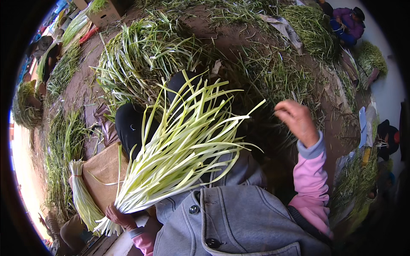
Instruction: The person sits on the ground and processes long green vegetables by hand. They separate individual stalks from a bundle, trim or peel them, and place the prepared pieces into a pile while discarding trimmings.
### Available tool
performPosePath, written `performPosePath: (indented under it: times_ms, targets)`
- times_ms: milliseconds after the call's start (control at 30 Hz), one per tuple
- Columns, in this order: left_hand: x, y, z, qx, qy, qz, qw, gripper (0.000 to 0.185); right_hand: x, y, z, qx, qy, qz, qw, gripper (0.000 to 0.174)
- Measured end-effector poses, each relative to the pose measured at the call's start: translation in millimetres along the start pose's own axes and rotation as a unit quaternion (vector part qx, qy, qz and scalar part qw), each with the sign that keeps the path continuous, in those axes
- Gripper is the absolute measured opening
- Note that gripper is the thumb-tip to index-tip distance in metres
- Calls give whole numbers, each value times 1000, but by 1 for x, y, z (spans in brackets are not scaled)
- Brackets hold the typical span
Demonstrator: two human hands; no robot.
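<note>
A large bunch of pale yellow-green leafy stalks [179, 144] fans out across my lap and dark trousers. My left hand [120, 217] grips it by the white stem ends at the lower left. Raised to the right of the leaf tips, my right hand [296, 120] has bent fingers and touches nothing that I can see; whether a small piece sits between the fingertips is unclear. A tied bundle of similar stalks [81, 192] lies on brown sacking [104, 172] beside my left hand, with a thin red band near its top.
A big heap of green stalks [137, 57] lies beyond my knees. Loose leaves litter the brown dirt floor [205, 25]. A cardboard box [105, 14] stands at the upper left. At the upper right a person in purple [349, 24] sits by another heap; other people are at the edges.
</note>
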State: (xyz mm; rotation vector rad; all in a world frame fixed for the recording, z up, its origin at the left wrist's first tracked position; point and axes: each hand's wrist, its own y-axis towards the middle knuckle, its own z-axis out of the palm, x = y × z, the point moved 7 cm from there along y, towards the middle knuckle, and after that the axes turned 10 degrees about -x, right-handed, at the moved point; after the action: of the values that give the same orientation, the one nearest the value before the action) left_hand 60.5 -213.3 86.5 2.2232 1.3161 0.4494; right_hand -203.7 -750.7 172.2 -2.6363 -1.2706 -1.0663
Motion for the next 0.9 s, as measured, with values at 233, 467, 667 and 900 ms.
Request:
performPosePath:
  times_ms: [233,467,667,900]
  targets:
    - [-2,-7,1,8,-3,9,1000,18,90,-21,44,-39,43,-249,967,16]
    - [-10,-19,3,9,-8,-17,1000,14,96,-11,85,-1,-90,-295,951,9]
    - [-14,-22,3,8,-27,-27,999,16,107,-15,107,70,-85,-310,944,8]
    - [-12,-27,9,17,-31,-33,999,17,108,-16,121,87,-88,-302,945,12]
